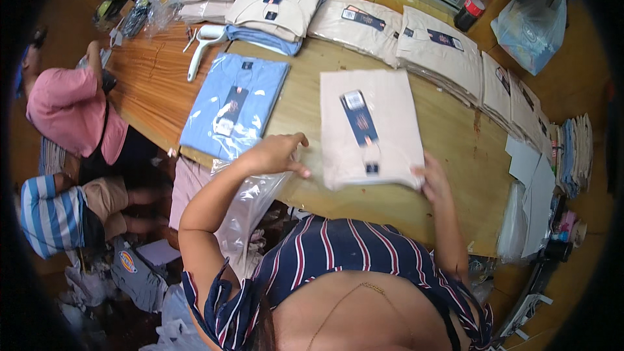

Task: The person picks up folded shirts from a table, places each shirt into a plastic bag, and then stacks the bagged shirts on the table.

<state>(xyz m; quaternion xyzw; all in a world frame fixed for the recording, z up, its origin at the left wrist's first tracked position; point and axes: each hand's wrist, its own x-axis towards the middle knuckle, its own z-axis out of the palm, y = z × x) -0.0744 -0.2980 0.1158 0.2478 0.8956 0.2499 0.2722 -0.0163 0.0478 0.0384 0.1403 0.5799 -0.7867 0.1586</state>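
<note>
While right fingers (418, 171) pinched the beige shirt (392, 114), seemingly steadying it, open, empty left fingers (303, 170) hovered beside the blue shirt (259, 97).

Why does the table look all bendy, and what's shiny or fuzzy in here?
In the head view, the wide fisheye lens curves the table and leaves black corners; also in the head view, white glare shines off the clear plastic over the folded blue shirt; in that same head view, the right hand looks a bit fuzzy holding the folded beige shirt, perhaps motion blur.
</note>
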